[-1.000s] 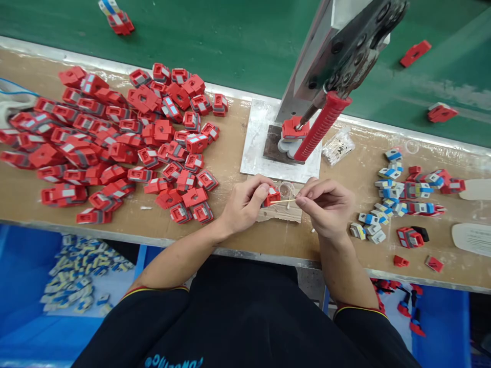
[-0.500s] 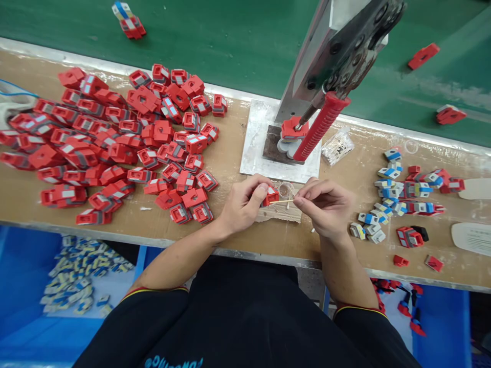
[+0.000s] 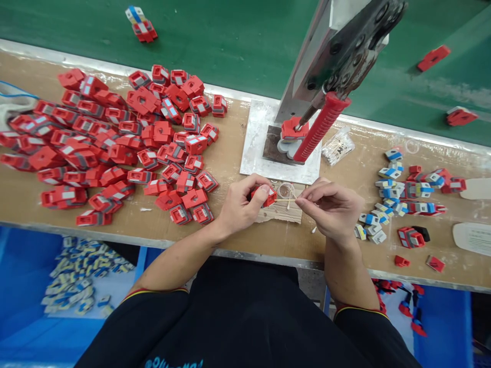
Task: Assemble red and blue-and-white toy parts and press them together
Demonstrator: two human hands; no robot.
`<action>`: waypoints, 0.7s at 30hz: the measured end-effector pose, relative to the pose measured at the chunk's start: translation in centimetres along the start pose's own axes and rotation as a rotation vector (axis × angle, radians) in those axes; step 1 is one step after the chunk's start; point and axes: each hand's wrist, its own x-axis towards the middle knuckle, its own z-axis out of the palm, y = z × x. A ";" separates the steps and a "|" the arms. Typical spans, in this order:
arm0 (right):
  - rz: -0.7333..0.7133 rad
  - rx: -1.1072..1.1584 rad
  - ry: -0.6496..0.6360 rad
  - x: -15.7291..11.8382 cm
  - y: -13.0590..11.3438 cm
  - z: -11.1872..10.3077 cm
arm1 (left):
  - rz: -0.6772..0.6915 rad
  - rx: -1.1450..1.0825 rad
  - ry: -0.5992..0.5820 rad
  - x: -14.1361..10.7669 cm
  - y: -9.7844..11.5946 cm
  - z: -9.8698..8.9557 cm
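My left hand (image 3: 241,204) pinches a small red plastic part (image 3: 267,196) over the brown workbench (image 3: 222,163). My right hand (image 3: 330,207) holds a thin wooden stick (image 3: 286,200) between thumb and fingers, its tip touching the red part. Under the stick lie a small clear round cup (image 3: 286,190) and a scrap of cardboard (image 3: 282,213). Just beyond stands a hand press with a red-gripped lever (image 3: 320,130), and another red part (image 3: 292,129) sits on its base plate (image 3: 257,138).
A big heap of red parts (image 3: 111,138) covers the bench's left. Blue-grey and red pieces (image 3: 402,197) lie at right, with a clear bag (image 3: 338,146). A green conveyor belt (image 3: 230,41) behind carries assemblies (image 3: 140,24). Blue bins (image 3: 49,286) sit under the bench.
My hands stay almost in place; the left has turned the red part slightly. The pieces on the green belt have drifted to the right.
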 end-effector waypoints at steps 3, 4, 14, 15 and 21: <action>-0.018 -0.008 -0.014 0.0 -0.2 0.1 | 0.003 0.025 0.006 -0.1 -0.1 0.0; -0.024 0.000 -0.020 0.0 -0.3 0.2 | 0.001 0.033 0.007 -0.1 -0.1 0.1; -0.103 0.038 0.008 -0.1 -1.2 1.3 | 0.000 0.036 0.006 -0.1 -0.2 0.1; -0.100 0.033 0.010 -0.1 -1.2 1.2 | -0.006 0.035 0.007 -0.1 -0.2 0.1; -0.022 -0.032 0.022 0.0 -0.8 0.7 | -0.020 0.020 0.026 0.0 0.2 0.1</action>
